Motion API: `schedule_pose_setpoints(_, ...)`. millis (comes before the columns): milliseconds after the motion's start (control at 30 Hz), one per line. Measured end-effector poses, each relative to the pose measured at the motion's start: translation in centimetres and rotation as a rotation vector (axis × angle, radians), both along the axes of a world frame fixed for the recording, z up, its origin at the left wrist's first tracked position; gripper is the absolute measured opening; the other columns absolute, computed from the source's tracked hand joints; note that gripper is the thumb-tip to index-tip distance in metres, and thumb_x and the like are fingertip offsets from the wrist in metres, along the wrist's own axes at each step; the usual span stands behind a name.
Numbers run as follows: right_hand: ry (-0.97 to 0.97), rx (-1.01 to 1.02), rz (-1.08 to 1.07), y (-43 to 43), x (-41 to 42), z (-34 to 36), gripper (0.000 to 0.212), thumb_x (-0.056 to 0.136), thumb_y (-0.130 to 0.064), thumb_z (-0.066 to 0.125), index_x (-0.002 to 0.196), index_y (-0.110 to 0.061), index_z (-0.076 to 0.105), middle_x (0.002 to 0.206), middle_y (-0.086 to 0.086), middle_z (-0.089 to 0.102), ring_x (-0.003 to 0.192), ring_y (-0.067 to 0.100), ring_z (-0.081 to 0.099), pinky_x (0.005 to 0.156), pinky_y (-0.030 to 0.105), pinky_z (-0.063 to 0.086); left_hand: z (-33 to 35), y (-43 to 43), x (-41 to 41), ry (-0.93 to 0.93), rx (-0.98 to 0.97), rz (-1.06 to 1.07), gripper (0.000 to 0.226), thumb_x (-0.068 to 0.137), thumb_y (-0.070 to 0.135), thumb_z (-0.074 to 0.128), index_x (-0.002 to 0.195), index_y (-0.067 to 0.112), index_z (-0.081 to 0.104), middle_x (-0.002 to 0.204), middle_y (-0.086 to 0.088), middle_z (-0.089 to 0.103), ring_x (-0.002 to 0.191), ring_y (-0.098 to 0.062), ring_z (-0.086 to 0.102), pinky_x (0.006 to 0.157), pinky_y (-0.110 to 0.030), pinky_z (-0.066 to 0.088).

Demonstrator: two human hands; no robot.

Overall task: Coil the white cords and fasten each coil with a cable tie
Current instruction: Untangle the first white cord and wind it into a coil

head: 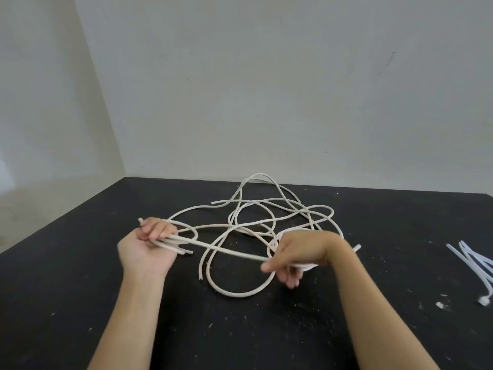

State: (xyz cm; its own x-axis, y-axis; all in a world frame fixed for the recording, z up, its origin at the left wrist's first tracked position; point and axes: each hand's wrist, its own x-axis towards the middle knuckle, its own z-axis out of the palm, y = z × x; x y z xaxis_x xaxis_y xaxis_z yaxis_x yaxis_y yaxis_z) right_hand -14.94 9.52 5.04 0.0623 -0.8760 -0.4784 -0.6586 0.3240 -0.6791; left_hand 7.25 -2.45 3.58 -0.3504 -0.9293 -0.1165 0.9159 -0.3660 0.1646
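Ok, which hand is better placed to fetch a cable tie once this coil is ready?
Right, probably. The cable ties lie at the table's right edge, on the right hand's side. The left hand grips the gathered cord on the far side, so it should hold that meanwhile.

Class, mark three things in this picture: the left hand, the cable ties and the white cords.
Left hand point(149, 249): head view, on the palm.
Cable ties point(480, 264): head view, on the strips at the right edge.
White cords point(232, 251): head view, on the straight stretch above the nearest loop.
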Motion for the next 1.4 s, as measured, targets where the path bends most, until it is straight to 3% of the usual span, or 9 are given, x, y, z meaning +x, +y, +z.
schedule_pose_setpoints(167,0.219,-0.027,-0.197,1.2,-2.9,1.1,0.038,0.079,-0.043,0.070,0.072,-0.006,0.072,0.067,0.002,0.071,0.071,0.016,0.068,0.072,0.023,0.056,-0.8,0.1,-0.8,-0.036,0.000,-0.004,0.017,0.057,0.005,0.030,0.049,0.016,0.040,0.042,0.010,0.032,0.030,-0.007,0.023,0.033,-0.016,0.019)
schedule_pose_setpoints(300,0.205,-0.175,-0.556,2.5,-4.9,1.2,0.041,0.085,-0.044,0.064,0.091,-0.003,0.065,0.086,0.006,0.070,0.066,0.023,0.071,0.063,0.033,0.059,-1.2,-0.4,0.1,-0.112,-0.036,0.032,0.020,0.058,0.006,0.030,0.046,0.018,0.040,0.040,0.010,0.029,0.029,-0.008,0.020,0.033,-0.016,0.015)
schedule_pose_setpoints(467,0.389,-0.342,-0.573,0.3,-1.9,1.2,0.033,0.094,-0.021,0.050,0.072,0.002,0.058,0.062,0.016,0.063,0.049,0.027,0.063,0.051,0.032,0.057,-1.4,0.2,-1.1,-0.254,-0.133,-0.083,0.024,0.059,0.008,0.028,0.042,0.019,0.040,0.036,0.010,0.025,0.026,-0.008,0.019,0.030,-0.017,0.012)
schedule_pose_setpoints(567,0.129,-0.507,-0.452,-2.5,3.5,0.6,0.043,0.097,-0.034,0.045,0.068,-0.003,0.054,0.072,0.018,0.064,0.061,0.024,0.065,0.057,0.030,0.048,-1.3,0.8,-1.8,-0.308,-0.241,-0.161,0.022,0.057,0.007,0.031,0.040,0.019,0.039,0.033,0.009,0.025,0.027,-0.008,0.011,0.029,-0.016,0.012)
schedule_pose_setpoints(667,-0.468,-0.467,-0.503,-4.5,8.2,-0.8,0.048,0.092,-0.049,0.052,0.098,-0.002,0.062,0.095,0.018,0.068,0.080,0.021,0.065,0.073,0.036,0.054,-1.5,1.4,-2.3,-0.277,-0.333,-0.233,0.018,0.040,0.006,0.051,0.039,0.019,0.039,0.031,0.010,0.022,0.035,-0.007,0.003,0.026,-0.016,0.013)
schedule_pose_setpoints(800,-1.033,-0.269,-0.686,-5.0,8.4,-1.3,0.063,0.086,-0.053,0.058,0.109,0.005,0.060,0.080,0.015,0.065,0.063,0.022,0.063,0.061,0.031,0.053,-2.5,1.5,-2.5,-0.211,-0.424,-0.354,0.036,0.028,0.004,0.072,0.040,0.019,0.042,0.042,0.011,0.011,0.034,-0.006,0.005,0.028,-0.016,0.010)
schedule_pose_setpoints(1000,-0.935,-0.391,-0.804,-5.0,7.5,-0.8,0.038,0.091,-0.041,0.058,0.077,-0.006,0.054,0.043,-0.003,0.035,0.035,0.010,0.028,0.040,0.022,0.030,-1.8,1.9,-3.8,-0.347,-0.378,-0.385,0.011,0.048,0.018,0.053,0.042,0.015,0.043,0.033,0.008,0.024,0.030,-0.007,0.010,0.030,-0.015,0.016)
schedule_pose_setpoints(1100,-0.852,-0.438,-0.772,-5.0,7.4,-0.6,0.034,0.091,-0.034,0.060,0.068,-0.011,0.048,0.041,-0.005,0.031,0.035,0.009,0.021,0.039,0.021,0.021,-1.9,1.3,-4.0,-0.432,-0.287,-0.340,0.045,0.084,0.028,0.035,0.041,0.015,0.042,0.033,0.006,0.024,0.024,-0.007,0.020,0.031,-0.014,0.019)
schedule_pose_setpoints(1400,-0.747,-0.526,-0.616,-4.7,6.1,-1.1,0.030,0.099,-0.019,0.049,0.080,0.002,0.059,0.042,-0.005,0.038,0.035,0.008,0.033,0.043,0.026,0.047,-1.6,2.3,-4.5,-0.542,-0.336,-0.255,0.059,0.083,0.063,0.041,0.054,0.012,0.043,0.035,0.006,0.028,0.027,-0.006,0.024,0.031,-0.015,0.023)
